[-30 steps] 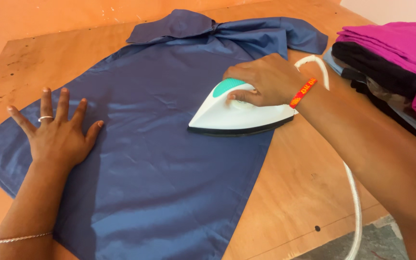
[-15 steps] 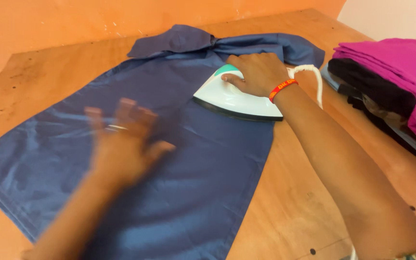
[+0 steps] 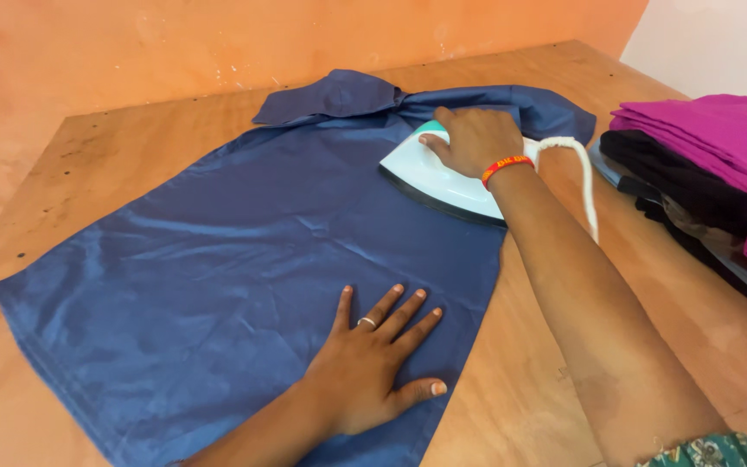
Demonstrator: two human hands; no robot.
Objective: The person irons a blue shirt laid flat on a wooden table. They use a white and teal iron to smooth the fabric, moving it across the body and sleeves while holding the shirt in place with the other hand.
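While the right hand [image 3: 470,138] grips the handle of the white electric iron [image 3: 438,180], its fingers are wrapped closed around the top, near the teal dial at the front part. The iron stands flat with its dark soleplate on the blue shirt [image 3: 235,259], at the upper right part of the cloth, just below the collar [image 3: 330,93]. A red wristband [image 3: 503,167] sits on the right wrist, and the white cord [image 3: 579,173] of the iron makes a loop behind the hand and goes down along the forearm.

The left hand [image 3: 372,367] lies flat on the shirt with the palm down and the fingers spread wide apart, holding nothing. It presses the lower right area of the cloth, close to the edge of the fabric, and it has a silver ring [image 3: 367,322] on one finger. The two hands are well apart, the iron at the far side and the open hand at the near side.

The shirt is spread over a wooden board [image 3: 564,346], and it covers most of it from left to centre. At the right side, a pile of folded clothes [image 3: 702,164] rests on the board, with a magenta piece on top and dark pieces under it. An orange wall [image 3: 175,43] is behind the board.
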